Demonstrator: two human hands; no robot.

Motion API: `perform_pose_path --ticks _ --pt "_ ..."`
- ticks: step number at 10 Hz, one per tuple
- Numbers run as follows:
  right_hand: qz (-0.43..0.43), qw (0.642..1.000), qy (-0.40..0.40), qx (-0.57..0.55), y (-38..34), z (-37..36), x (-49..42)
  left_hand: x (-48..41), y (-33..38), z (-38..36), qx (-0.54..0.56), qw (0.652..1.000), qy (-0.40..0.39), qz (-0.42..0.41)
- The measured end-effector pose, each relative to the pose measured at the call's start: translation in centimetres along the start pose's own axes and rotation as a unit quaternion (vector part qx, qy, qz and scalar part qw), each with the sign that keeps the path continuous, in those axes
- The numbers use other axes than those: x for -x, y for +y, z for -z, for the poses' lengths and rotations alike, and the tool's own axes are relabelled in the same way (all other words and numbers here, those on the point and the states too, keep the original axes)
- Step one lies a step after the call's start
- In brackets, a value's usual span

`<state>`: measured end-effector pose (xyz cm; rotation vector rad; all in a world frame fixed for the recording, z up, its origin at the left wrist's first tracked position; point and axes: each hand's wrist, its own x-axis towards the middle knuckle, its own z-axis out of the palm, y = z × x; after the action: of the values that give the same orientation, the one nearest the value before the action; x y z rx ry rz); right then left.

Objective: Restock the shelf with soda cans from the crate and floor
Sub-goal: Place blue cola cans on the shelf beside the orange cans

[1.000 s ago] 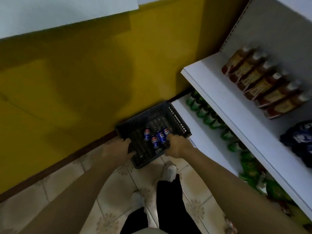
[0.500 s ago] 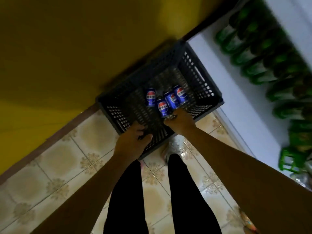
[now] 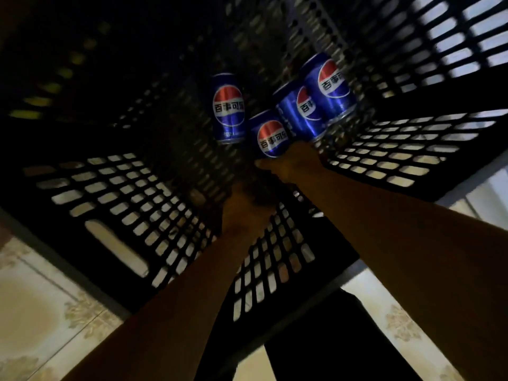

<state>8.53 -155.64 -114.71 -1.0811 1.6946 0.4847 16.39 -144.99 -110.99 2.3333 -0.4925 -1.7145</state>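
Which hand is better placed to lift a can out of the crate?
Right. The right hand meets the nearest can; the left hand sits back by the crate wall, touching no can.

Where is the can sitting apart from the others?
Head view: the lone can sits inside the crate, left of the three clustered cans.

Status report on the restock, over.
Left hand on crate wall, right hand at nearest can; both grips too dark to call. Four cans in crate. Nothing blocking.
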Motion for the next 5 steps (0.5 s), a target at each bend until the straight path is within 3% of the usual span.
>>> perform_pose_path --ticks 1,2,3,4,5 --pt "-0.001 0.998 0.055 0.014 -0.2 -1.6 -1.5 -1.6 -0.6 -0.3 0.002 1.000 0.003 0.001" --pt "-0.019 0.998 0.053 -0.012 -1.0 -1.8 -0.9 -1.3 -0.5 0.4 0.003 1.000 0.006 0.008" --pt "-0.076 0.988 -0.059 -0.120 -2.8 0.2 2.4 2.4 1.9 2.2 -0.025 0.999 -0.039 -0.006" --pt "-0.107 0.940 -0.178 -0.270 -3.8 4.1 9.2 8.2 4.6 4.2 0.066 0.997 0.000 -0.026" --pt "-0.131 0.915 -0.214 -0.317 -3.4 7.4 18.0 15.1 8.3 6.3 0.040 0.997 0.045 -0.046"
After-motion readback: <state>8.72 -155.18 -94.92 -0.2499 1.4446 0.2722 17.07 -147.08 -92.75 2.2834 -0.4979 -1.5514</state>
